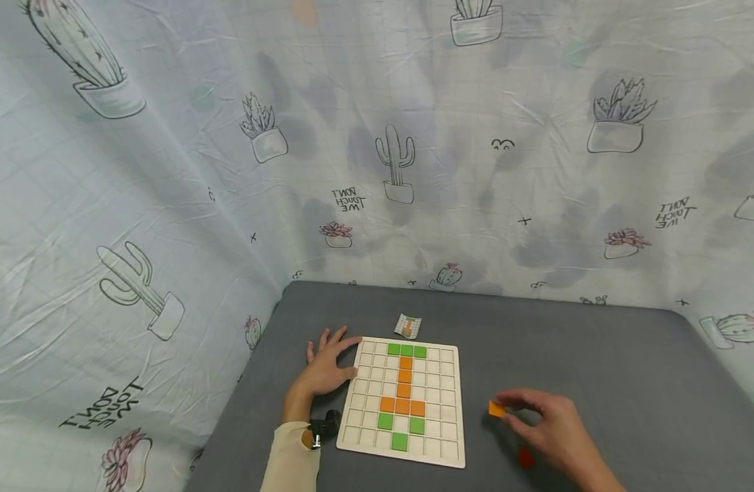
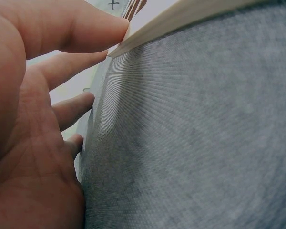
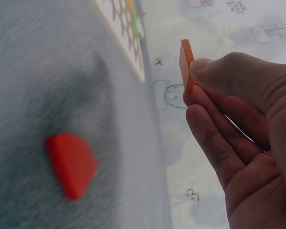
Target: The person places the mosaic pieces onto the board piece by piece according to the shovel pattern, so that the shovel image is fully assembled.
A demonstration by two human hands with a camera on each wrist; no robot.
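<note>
A pale square grid board (image 1: 441, 410) lies on the grey table, with several green tiles (image 1: 399, 442) and orange tiles (image 1: 403, 390) set in its cells. My left hand (image 1: 328, 365) rests at the board's upper left, its fingers spread and the thumb and forefinger touching the edge. In the left wrist view the thumb lies against the board's side (image 2: 167, 21). To the right of the board, my right hand (image 1: 552, 424) pinches an orange square tile (image 3: 186, 65) between thumb and fingers, held above the table. Below that hand lies a red piece (image 3: 72, 164) with a rounded side.
A small printed card (image 1: 408, 326) with a grid picture lies just beyond the board's far edge. The grey table (image 1: 586, 355) reaches back to a pale curtain (image 1: 475, 171) printed with cacti, which also hangs along the left side. A black strap device (image 1: 325, 427) sits on the left wrist.
</note>
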